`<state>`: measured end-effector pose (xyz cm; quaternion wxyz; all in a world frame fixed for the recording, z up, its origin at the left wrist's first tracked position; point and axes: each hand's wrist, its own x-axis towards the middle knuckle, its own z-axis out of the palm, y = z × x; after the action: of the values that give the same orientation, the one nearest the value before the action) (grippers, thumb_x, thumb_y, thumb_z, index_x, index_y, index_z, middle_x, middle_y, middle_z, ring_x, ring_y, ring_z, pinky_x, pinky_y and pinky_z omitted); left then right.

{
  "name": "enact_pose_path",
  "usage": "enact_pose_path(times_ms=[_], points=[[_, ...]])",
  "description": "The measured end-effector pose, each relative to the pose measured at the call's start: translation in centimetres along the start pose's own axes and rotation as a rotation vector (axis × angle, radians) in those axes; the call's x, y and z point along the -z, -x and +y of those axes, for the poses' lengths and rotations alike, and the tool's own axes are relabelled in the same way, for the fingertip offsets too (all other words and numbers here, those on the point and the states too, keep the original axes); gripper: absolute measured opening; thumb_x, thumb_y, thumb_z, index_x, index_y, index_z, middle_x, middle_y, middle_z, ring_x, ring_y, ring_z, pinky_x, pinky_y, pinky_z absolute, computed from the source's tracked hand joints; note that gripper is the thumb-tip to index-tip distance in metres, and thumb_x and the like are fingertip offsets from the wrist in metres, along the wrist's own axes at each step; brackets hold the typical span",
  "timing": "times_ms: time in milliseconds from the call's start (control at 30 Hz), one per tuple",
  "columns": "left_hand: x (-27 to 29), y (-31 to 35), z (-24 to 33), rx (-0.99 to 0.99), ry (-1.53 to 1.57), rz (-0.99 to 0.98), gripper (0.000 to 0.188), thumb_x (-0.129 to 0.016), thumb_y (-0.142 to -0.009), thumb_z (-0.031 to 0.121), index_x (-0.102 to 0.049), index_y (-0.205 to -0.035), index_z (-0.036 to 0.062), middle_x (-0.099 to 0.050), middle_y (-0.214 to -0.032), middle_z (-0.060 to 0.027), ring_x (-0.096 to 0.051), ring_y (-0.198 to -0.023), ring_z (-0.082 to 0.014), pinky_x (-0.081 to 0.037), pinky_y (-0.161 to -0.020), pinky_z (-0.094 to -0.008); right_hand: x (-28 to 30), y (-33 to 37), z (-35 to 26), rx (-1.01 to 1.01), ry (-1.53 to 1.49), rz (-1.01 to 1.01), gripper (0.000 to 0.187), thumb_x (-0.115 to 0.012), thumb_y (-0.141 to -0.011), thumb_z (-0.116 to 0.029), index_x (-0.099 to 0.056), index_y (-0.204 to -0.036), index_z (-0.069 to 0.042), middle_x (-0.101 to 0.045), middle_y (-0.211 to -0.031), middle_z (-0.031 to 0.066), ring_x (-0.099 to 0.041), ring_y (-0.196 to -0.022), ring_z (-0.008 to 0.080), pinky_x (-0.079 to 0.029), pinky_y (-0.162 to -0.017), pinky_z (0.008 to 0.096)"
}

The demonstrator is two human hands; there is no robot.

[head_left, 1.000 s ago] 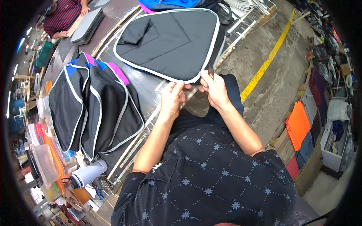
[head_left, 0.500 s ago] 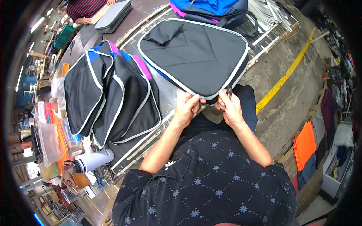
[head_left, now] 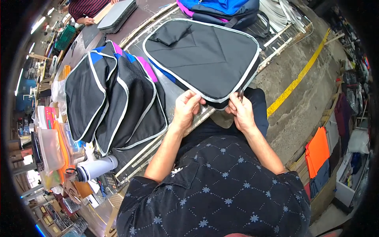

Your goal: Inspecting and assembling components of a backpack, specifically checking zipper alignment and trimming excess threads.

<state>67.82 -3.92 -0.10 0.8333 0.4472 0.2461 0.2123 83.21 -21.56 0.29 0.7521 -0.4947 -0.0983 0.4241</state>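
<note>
A black fabric bag piece (head_left: 205,59) with pale grey piping along its rounded edge lies on the work table before me. My left hand (head_left: 186,108) pinches the piping at its near edge, thumb and fingers pressed together. At the near right corner, the fingers of my right hand (head_left: 241,112) close on the same edge. A small dark pointed tool (head_left: 240,93) sticks up from the right hand; its exact kind is too small to make out. Blue fabric shows under the piece's left side.
Left of it lies a heap of similar black bag pieces (head_left: 114,102) with blue and magenta parts. A blue backpack (head_left: 221,10) sits beyond. A pale bottle (head_left: 98,168) stands out at lower left. A person in a striped top (head_left: 85,10) handles grey sheets (head_left: 117,16).
My left hand has slid a little to the left along the piping. My right hand stays at the corner with the dark tool. The view has shifted slightly.
</note>
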Motion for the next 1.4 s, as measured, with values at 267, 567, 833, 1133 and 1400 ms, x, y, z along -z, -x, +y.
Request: enact_pose_path(times_ms=[267,567,833,1133,1400], points=[[1.2,1.2,0.2,0.032,-0.239,0.068,0.017,-0.070,-0.106,0.019,-0.068,-0.100,0.0035,-0.066,-0.081,-0.0018,-0.048,-0.059,-0.0042,-0.037,-0.056,-0.0212,1.1,0.2,1.0,0.070,0.205,0.049,0.023,-0.080,-0.104,-0.024,-0.071,-0.101,-0.003,-0.062,-0.077,-0.0035,-0.055,-0.065,0.0073,-0.045,-0.061,0.0259],[-0.3,3.0,1.6,-0.077,-0.585,0.085,0.052,-0.069,-0.112,0.028,-0.050,-0.066,0.0117,-0.043,-0.062,0.0118,-0.035,-0.059,-0.0019,-0.028,-0.053,-0.0270,5.0,-1.6,-1.3,0.242,0.079,0.236,0.024,-0.076,-0.107,-0.021,-0.061,-0.092,-0.011,-0.051,-0.077,-0.0062,-0.046,-0.065,0.0073,-0.044,-0.061,0.0274],[-4.5,2.9,3.7,-0.647,-0.860,-0.120,0.037,-0.080,-0.095,0.002,-0.054,-0.068,0.0026,-0.051,-0.062,-0.0053,-0.049,-0.055,-0.0178,-0.039,-0.054,-0.0356,6.0,-1.7,-1.9,0.243,0.096,0.349,0.031,-0.071,-0.111,-0.031,-0.059,-0.090,-0.012,-0.046,-0.073,-0.0063,-0.041,-0.061,0.0056,-0.043,-0.059,0.0271],[-8.7,4.4,7.4,-0.565,-0.700,-0.583,0.089,-0.087,-0.086,0.008,-0.043,-0.164,0.0032,-0.049,-0.161,-0.0191,-0.063,-0.125,-0.0303,-0.053,-0.100,-0.0407,3.3,0.0,-4.0,0.875,1.097,0.131,0.028,-0.093,-0.082,-0.012,-0.076,-0.104,-0.009,-0.062,-0.073,0.0033,-0.059,-0.063,0.0190,-0.045,-0.060,0.0347],[-7.4,4.8,8.8,-0.390,-0.837,-0.971,0.016,-0.081,-0.095,0.015,-0.073,-0.085,0.0043,-0.070,-0.082,-0.0070,-0.068,-0.082,-0.0313,-0.052,-0.076,-0.0442,-1.3,-2.3,-5.8,1.112,1.466,-0.189,0.067,-0.093,-0.066,-0.026,-0.077,-0.130,-0.019,-0.054,-0.071,-0.0011,-0.059,-0.068,0.0236,-0.042,-0.085,0.0440]])
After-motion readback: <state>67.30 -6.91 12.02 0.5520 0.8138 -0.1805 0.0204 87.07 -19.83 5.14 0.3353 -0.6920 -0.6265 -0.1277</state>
